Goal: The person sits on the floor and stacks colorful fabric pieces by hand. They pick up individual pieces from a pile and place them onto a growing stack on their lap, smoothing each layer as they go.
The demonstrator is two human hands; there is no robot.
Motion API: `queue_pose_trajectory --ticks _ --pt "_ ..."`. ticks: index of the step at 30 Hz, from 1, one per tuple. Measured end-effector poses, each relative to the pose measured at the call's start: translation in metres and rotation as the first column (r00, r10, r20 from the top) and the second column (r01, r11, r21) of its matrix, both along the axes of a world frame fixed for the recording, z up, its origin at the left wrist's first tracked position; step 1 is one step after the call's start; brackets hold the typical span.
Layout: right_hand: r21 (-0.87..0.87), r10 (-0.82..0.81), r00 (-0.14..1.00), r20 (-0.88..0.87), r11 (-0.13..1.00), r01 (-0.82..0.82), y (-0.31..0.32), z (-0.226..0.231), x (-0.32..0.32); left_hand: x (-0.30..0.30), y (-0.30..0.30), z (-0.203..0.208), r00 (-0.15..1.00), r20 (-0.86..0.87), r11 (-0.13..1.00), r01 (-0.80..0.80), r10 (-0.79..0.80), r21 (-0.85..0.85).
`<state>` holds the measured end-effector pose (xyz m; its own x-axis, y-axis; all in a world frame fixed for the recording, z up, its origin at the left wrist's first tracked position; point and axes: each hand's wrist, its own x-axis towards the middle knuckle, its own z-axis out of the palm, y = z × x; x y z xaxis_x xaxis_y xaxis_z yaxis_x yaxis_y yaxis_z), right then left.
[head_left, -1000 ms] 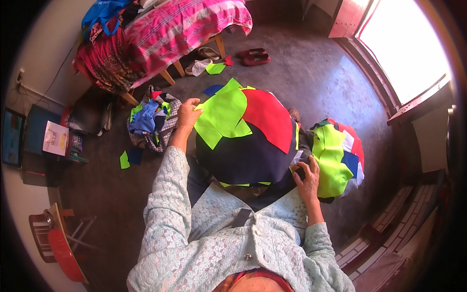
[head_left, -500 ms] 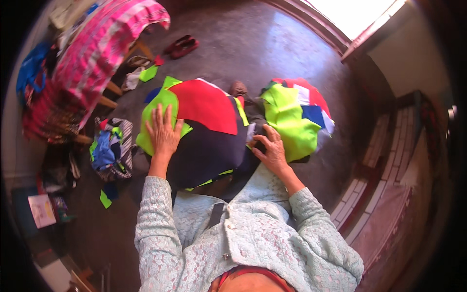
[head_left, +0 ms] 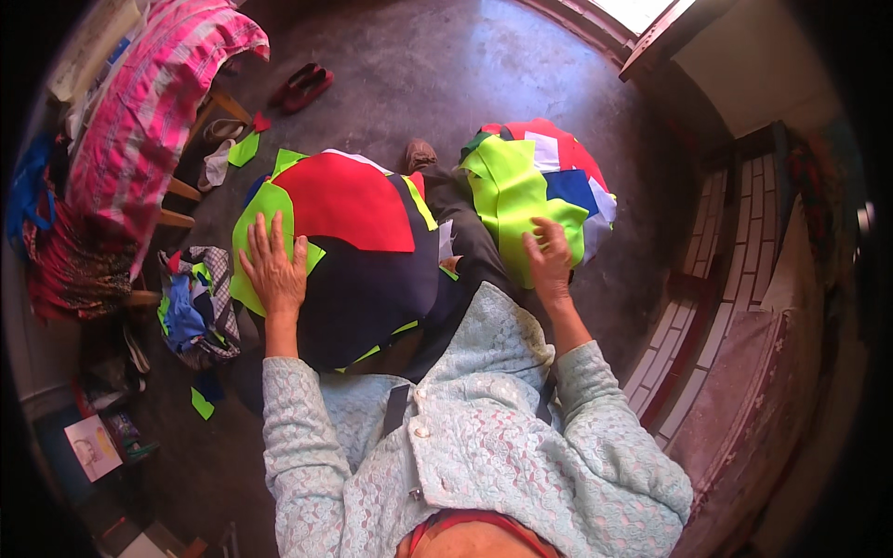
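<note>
My left hand (head_left: 277,272) lies flat, fingers stretched, on a lime-green cloth piece (head_left: 249,244) at the left side of a broad fabric pile. A large red cloth piece (head_left: 349,200) and dark navy cloth (head_left: 363,288) make up most of that pile's top. My right hand (head_left: 553,260) is at the near edge of a second pile, over its lime-green cloth (head_left: 502,191). Its fingers are bent and apart, and I see nothing held in them. Blue cloth (head_left: 571,191), white cloth (head_left: 543,152) and red cloth (head_left: 569,139) also show on this right pile.
My trousered leg (head_left: 456,205) and brown shoe (head_left: 420,153) extend between the piles. A bag of cloth scraps (head_left: 197,307) sits on the floor at left, near a chair draped in pink checked cloth (head_left: 149,139). Dark red shoes (head_left: 302,87) lie beyond; a slatted bench (head_left: 698,325) stands at right.
My right hand has moved from the gap between the piles to the right pile's near edge. My left hand remains flat on the lime-green piece. The whole view has shifted slightly.
</note>
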<state>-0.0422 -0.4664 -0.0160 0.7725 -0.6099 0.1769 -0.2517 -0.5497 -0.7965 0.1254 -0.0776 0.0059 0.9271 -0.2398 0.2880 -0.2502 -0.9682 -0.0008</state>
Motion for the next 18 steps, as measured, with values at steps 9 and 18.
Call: queue_pose_trajectory --ticks 9,18 --pt "-0.123 -0.253 0.843 -0.474 0.967 0.221 -0.030 -0.015 -0.008 -0.002 -0.004 0.003 1.000 -0.014 1.000 -0.006 0.006 -0.029" --pt "-0.135 -0.144 0.924 -0.354 0.986 0.102 -0.034 -0.025 0.013 0.000 -0.003 -0.001 1.000 -0.009 0.998 -0.015 0.014 -0.062"
